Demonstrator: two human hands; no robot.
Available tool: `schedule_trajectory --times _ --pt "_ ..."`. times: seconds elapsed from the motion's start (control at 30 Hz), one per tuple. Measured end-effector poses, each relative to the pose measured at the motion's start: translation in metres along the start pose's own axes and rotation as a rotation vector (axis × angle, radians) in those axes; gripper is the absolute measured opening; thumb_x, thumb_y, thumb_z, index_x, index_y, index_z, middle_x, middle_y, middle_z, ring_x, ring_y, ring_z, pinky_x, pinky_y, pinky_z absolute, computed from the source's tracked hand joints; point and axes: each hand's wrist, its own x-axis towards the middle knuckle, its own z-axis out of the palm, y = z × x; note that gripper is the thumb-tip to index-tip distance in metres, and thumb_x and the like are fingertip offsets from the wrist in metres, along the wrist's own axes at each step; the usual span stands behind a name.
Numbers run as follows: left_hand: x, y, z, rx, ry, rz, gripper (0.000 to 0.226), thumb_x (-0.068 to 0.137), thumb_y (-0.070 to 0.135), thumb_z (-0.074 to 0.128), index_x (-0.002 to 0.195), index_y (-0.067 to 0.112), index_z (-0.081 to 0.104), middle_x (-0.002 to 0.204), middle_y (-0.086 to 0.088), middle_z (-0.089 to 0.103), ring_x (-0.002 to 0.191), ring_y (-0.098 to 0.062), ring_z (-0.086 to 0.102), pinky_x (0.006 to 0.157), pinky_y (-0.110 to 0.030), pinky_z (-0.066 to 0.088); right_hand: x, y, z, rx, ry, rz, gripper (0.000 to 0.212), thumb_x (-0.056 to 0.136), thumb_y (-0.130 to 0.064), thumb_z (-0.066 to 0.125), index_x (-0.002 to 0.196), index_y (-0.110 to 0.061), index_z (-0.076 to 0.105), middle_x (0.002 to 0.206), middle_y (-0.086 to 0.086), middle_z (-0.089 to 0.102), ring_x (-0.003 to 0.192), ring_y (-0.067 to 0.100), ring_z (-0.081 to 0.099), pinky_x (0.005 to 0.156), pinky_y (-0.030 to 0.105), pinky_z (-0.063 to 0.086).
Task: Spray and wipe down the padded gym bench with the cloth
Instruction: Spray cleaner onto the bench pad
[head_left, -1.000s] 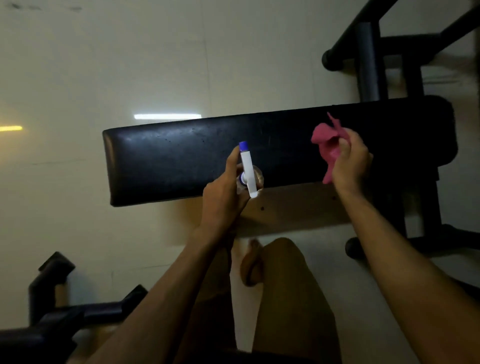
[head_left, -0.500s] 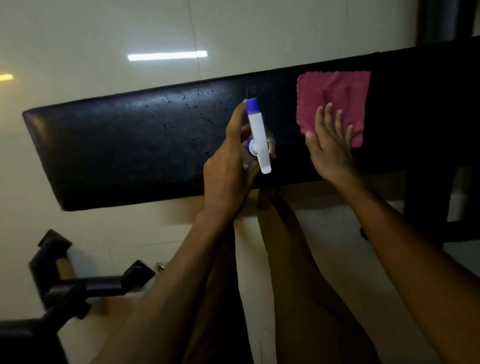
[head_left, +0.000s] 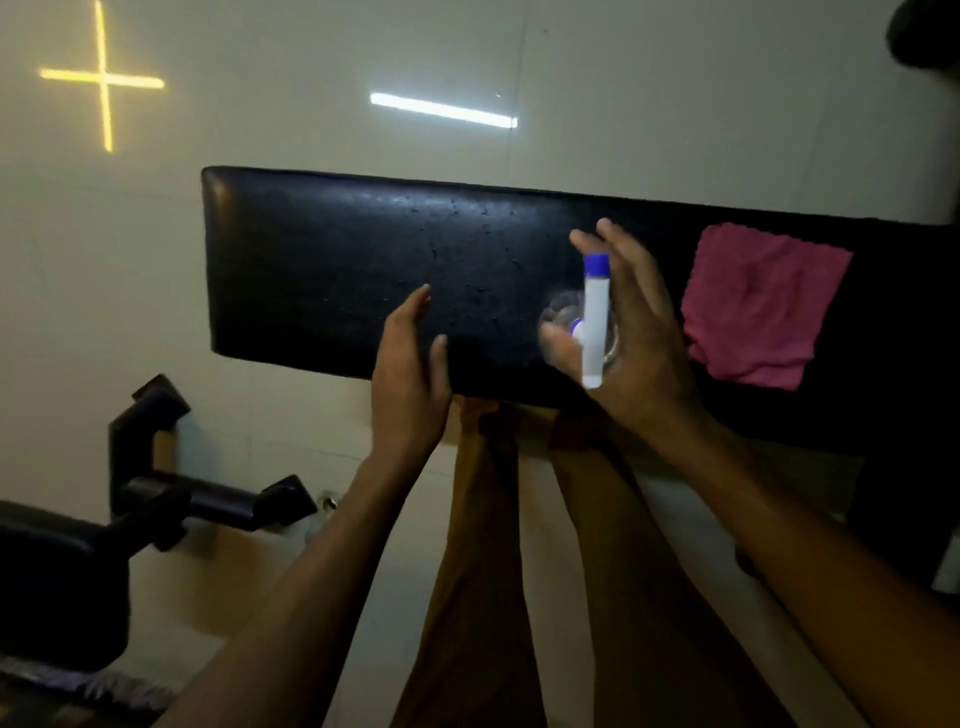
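The black padded bench (head_left: 337, 270) runs across the middle of the view, with small droplets or scuffs on its top. A pink cloth (head_left: 758, 312) lies spread flat on the pad's right part, with no hand on it. Just left of the cloth, my right hand (head_left: 639, 353) holds a small clear spray bottle (head_left: 595, 322) with a white nozzle and blue tip, fingers loosely extended behind it. My left hand (head_left: 410, 374) hovers at the bench's near edge, empty, with its fingers straight.
Black metal equipment legs (head_left: 171, 493) and a dark pad (head_left: 52, 587) stand on the pale tiled floor at lower left. The bench's dark frame (head_left: 909, 493) is at the right. My legs (head_left: 488, 571) stand close against the bench's near side.
The spray bottle has passed from my left hand to my right hand. My right hand left the cloth, which stays flat on the pad. The view shifted right.
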Motion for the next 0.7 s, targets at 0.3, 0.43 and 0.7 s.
schedule_trajectory --times 0.3,0.43,0.7 --pt "0.055 -0.109 -0.04 0.058 0.247 -0.169 0.048 0.104 0.027 0.047 0.149 0.014 0.037 0.159 -0.005 0.032 0.146 -0.018 0.03 0.119 -0.046 0.032 0.068 -0.055 0.065 0.126 -0.209 0.084 0.014 0.089 -0.022 0.055 0.087 -0.018 0.069 0.067 -0.003 0.062 0.061 0.016 0.06 0.055 0.034 0.048" --pt "0.096 -0.154 -0.057 0.214 0.264 -0.15 0.053 0.104 0.031 0.042 0.152 0.009 0.033 0.163 -0.011 0.025 0.152 -0.026 0.017 0.125 -0.047 0.015 0.085 -0.069 0.12 0.233 -0.35 0.259 0.017 0.086 -0.03 0.054 0.085 -0.017 0.066 0.086 0.016 0.066 0.068 0.029 0.057 0.05 0.04 0.045" --pt "0.142 -0.21 -0.075 0.288 0.235 0.025 0.058 0.107 0.041 0.027 0.156 0.009 0.028 0.164 -0.012 0.023 0.153 -0.028 0.016 0.126 -0.047 0.008 0.109 -0.081 0.181 0.218 -0.235 0.391 0.025 0.081 -0.03 0.056 0.062 -0.016 0.064 0.066 0.007 0.067 0.058 0.011 0.058 0.054 0.03 0.043"
